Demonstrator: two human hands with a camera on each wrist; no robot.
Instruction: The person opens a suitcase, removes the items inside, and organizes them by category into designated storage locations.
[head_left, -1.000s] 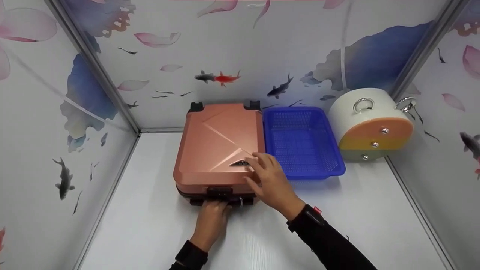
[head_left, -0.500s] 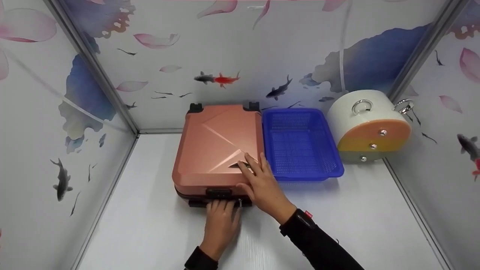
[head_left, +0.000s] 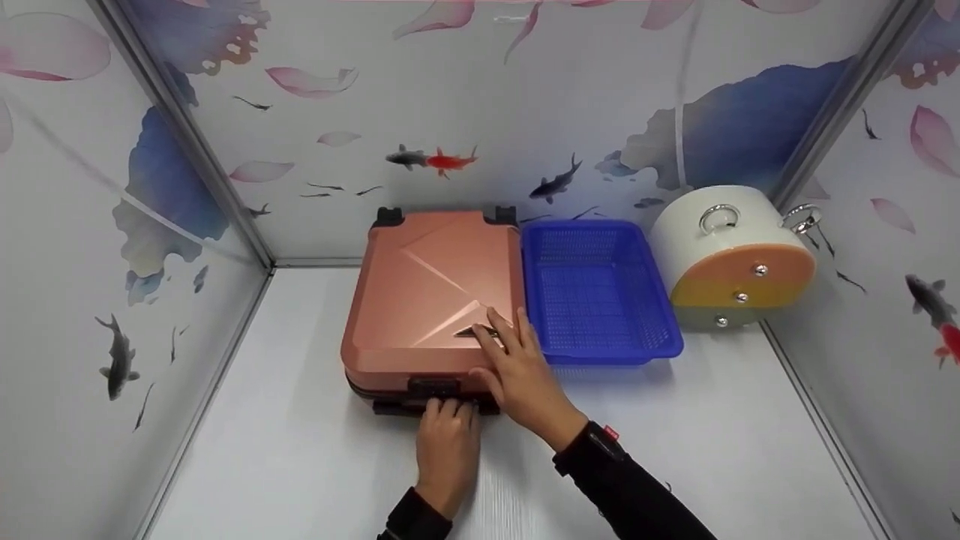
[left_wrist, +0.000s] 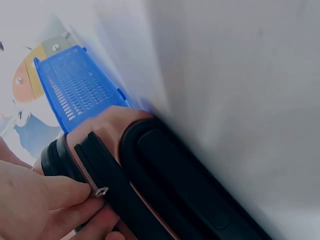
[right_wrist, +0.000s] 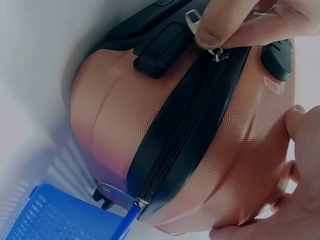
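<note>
A rose-gold hard-shell suitcase [head_left: 442, 277] lies flat on the white table, its black-handled side facing me. At that near side my left hand [head_left: 448, 454] pinches a silver zipper pull [right_wrist: 192, 21] between thumb and finger. The slider [right_wrist: 218, 54] sits on the black zipper [right_wrist: 185, 135] just below those fingers. Fingers spread, my right hand [head_left: 529, 382] rests on the lid's near right corner, overlapping the dark triangular badge [head_left: 471, 331]. Another slider [right_wrist: 142, 202] shows farther along the zipper, close to the basket. In the left wrist view a black side handle [left_wrist: 120, 185] runs beside my left hand.
Right of the suitcase stands a blue plastic basket [head_left: 664, 352], close against it. Beyond the basket is a white rounded box [head_left: 682, 225] with orange, yellow and green drawers and ring handles. Patterned panels [head_left: 487, 90] enclose the table at the back and sides.
My left hand has moved rightward along the suitcase's near side. My right hand has come down and left onto the lid's corner. The suitcase stays in place.
</note>
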